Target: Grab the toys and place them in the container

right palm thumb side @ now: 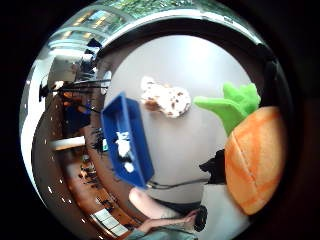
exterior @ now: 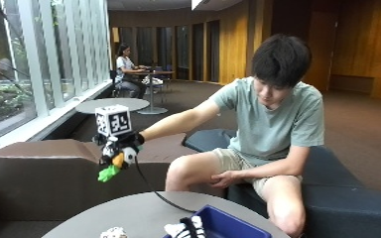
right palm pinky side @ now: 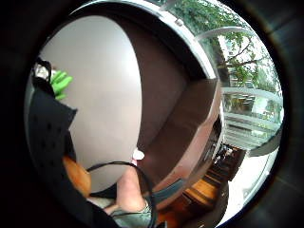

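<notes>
Carrot toy (right palm thumb side: 255, 155) held in the hand (exterior: 119, 146), above the table (exterior: 138, 210).

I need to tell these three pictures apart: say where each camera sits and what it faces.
Outside view: across the table, facing the seated person; gloved right hand lifts the carrot toy.
Thumb-side palm view: looks down at the blue container, spotted toy, and carrot toy.
Little-finger-side palm view: faces table and windows; bare knee shows.
All three share the carrot toy.

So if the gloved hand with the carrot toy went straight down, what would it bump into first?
Probably the bare round grey table. The gloved right hand holds the orange plush carrot with green leaves above it, apparently short of the blue plastic container, though depth is unclear.
</notes>
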Available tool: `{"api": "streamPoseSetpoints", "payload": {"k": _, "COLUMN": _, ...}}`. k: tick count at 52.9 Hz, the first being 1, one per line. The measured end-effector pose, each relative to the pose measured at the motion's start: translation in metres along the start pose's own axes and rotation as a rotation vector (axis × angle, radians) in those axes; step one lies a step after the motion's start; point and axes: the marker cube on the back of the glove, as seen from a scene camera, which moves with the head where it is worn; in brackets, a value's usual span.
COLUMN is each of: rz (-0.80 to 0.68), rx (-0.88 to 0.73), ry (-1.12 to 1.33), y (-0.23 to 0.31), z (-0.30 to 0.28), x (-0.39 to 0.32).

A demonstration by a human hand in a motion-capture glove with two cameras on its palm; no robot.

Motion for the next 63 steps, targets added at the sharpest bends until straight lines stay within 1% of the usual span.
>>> {"api": "streamPoseSetpoints", "payload": {"k": 4, "rz": -0.04, "rx": 0.062, "ry": -0.006, "y": 0.011, "z": -0.057, "x": -0.022}}
{"api": "streamPoseSetpoints", "payload": {"k": 12, "rz": -0.104, "rx": 0.18, "ry": 0.012, "y": 0.037, "z": -0.139, "x": -0.069}}
{"api": "streamPoseSetpoints", "payload": {"k": 18, "rz": -0.152, "rx": 0.225, "ry": -0.005, "y": 0.059, "z": -0.177, "x": -0.115}}
{"api": "streamPoseSetpoints", "payload": {"k": 23, "rz": -0.195, "rx": 0.237, "ry": -0.033, "y": 0.075, "z": -0.194, "x": -0.155}}
{"api": "streamPoseSetpoints", "payload": {"k": 31, "rz": -0.306, "rx": 0.274, "ry": -0.028, "y": 0.095, "z": -0.199, "x": -0.23}}
{"api": "streamPoseSetpoints", "payload": {"k": 35, "rz": -0.373, "rx": 0.288, "ry": -0.054, "y": 0.088, "z": -0.198, "x": -0.284}}
{"api": "streamPoseSetpoints", "payload": {"k": 37, "rz": -0.387, "rx": 0.283, "ry": -0.057, "y": 0.088, "z": -0.196, "x": -0.3}}
{"api": "streamPoseSetpoints", "payload": {"k": 43, "rz": -0.444, "rx": 0.239, "ry": -0.056, "y": 0.11, "z": -0.182, "x": -0.321}}
{"api": "streamPoseSetpoints", "payload": {"k": 50, "rz": -0.487, "rx": 0.186, "ry": -0.068, "y": 0.115, "z": -0.165, "x": -0.362}}
{"api": "streamPoseSetpoints", "payload": {"k": 53, "rz": -0.483, "rx": 0.138, "ry": -0.068, "y": 0.115, "z": -0.157, "x": -0.372}}
{"api": "streamPoseSetpoints", "payload": {"k": 58, "rz": -0.474, "rx": 0.052, "ry": -0.019, "y": 0.12, "z": -0.143, "x": -0.377}}
{"api": "streamPoseSetpoints", "payload": {"k": 63, "rz": -0.522, "rx": -0.012, "ry": 0.036, "y": 0.125, "z": -0.129, "x": -0.375}}
